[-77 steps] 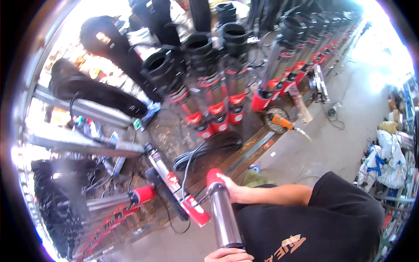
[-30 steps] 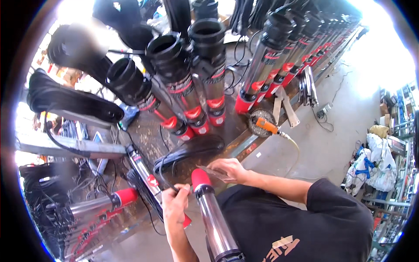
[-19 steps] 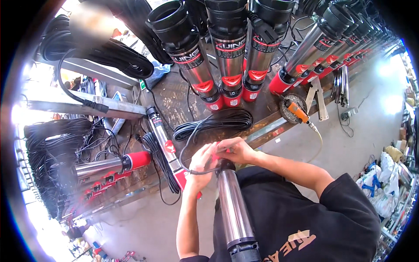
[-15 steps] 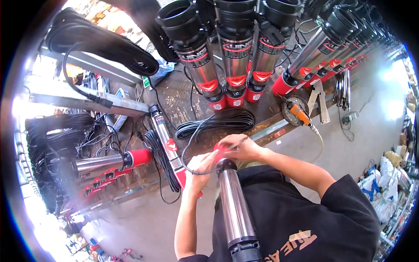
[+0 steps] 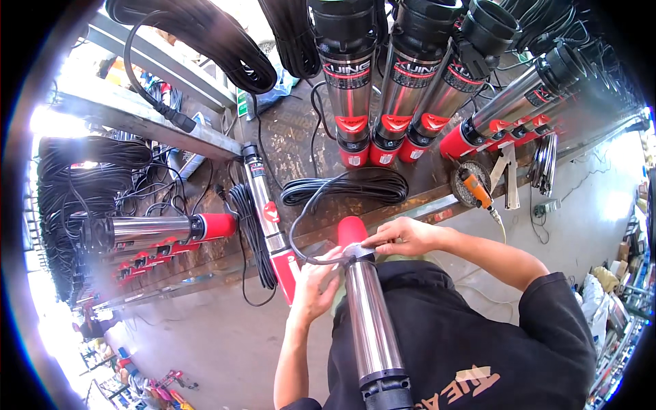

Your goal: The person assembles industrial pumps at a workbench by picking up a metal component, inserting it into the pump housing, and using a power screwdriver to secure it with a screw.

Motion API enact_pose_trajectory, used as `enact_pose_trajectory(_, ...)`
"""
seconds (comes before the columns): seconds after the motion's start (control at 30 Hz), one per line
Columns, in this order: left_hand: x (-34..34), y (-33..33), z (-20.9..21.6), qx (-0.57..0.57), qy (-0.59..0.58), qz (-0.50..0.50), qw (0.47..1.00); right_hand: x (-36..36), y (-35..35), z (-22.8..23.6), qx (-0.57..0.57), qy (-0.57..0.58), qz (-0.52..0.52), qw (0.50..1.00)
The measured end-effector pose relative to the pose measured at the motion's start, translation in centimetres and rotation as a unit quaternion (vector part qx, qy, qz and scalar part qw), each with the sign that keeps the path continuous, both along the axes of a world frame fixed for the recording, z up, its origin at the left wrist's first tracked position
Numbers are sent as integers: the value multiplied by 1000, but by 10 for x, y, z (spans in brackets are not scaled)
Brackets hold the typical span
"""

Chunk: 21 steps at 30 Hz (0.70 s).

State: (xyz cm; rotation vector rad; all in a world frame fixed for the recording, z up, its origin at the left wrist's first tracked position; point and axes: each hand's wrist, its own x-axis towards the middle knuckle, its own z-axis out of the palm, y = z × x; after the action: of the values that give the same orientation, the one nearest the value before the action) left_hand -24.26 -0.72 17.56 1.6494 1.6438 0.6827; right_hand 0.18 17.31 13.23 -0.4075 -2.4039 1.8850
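Note:
A steel submersible pump (image 5: 372, 318) leans against my body, its red end cap (image 5: 352, 231) pointing toward the workbench. Its dark collar (image 5: 359, 254) sits just below the cap, and a black cable (image 5: 301, 225) loops into it from the bench. My left hand (image 5: 316, 285) is closed at the left side of the collar, fingers curled by the cable where it meets the pump. From the right, my right hand (image 5: 408, 238) reaches over the collar with fingertips and thumb drawn together on it. Whatever is between those fingertips is too small to make out.
A coiled cable (image 5: 345, 189) lies on the workbench (image 5: 287, 140). Standing pumps (image 5: 348, 102) line the back, with a slim red-ended pump (image 5: 263, 205) to the left. An orange air tool (image 5: 475, 186) rests in a round dish at right. A metal post (image 5: 143, 119) crosses at left.
My right hand has come off the red cap and down to the collar, leaving the cap exposed. My left hand stays beside the pump. The whole view has shifted slightly.

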Motion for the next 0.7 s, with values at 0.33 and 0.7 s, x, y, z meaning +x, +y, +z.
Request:
enact_pose_trajectory(0.33, 35, -16, 6, -20, 68, 48, 996, 6, -13, 6, 140, -22, 43, 989)
enact_pose_trajectory(0.7, 56, -29, -28, 98, 57, 156, 981, -51, 0, 23, 497, -17, 339, 798)
